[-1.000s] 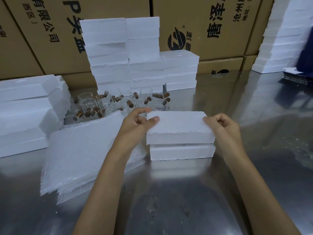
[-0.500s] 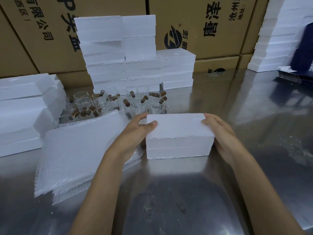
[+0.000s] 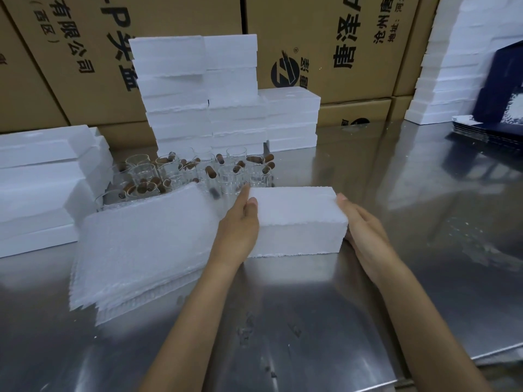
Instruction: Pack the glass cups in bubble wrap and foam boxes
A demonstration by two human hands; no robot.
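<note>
**Closed foam box held at both ends on the surface**

We see the foam box (image 3: 297,219) resting on the steel surface (image 3: 297,321), its lid seated flush on the base. Its long axis runs left to right across our view, so each short end faces one hand. The left hand (image 3: 240,222) lies against the left end with fingers nearly straight and the thumb up on the top edge. The right hand (image 3: 360,222) lies flat against the right end, fingers extended. Neither grip is curled round the box; both are wide and press inward from opposite ends. The two hands stand about equally near, with the box directly between them.

Just left of the box lies the bubble wrap (image 3: 141,244), a slanted pile of sheets touching the left wrist. Behind it stand the glass cups (image 3: 198,174), several holding cork stoppers, apart from the box. Foam stacks (image 3: 226,94) rise at the back before cartons (image 3: 353,46).

Compared with one second ago, the lid, then lifted clear above the base by pinching fingers, is now down and closed. The hands have dropped from the lid's upper edges to the ends. We judge that any next lift or shift would act along this end-to-end hold.
</note>
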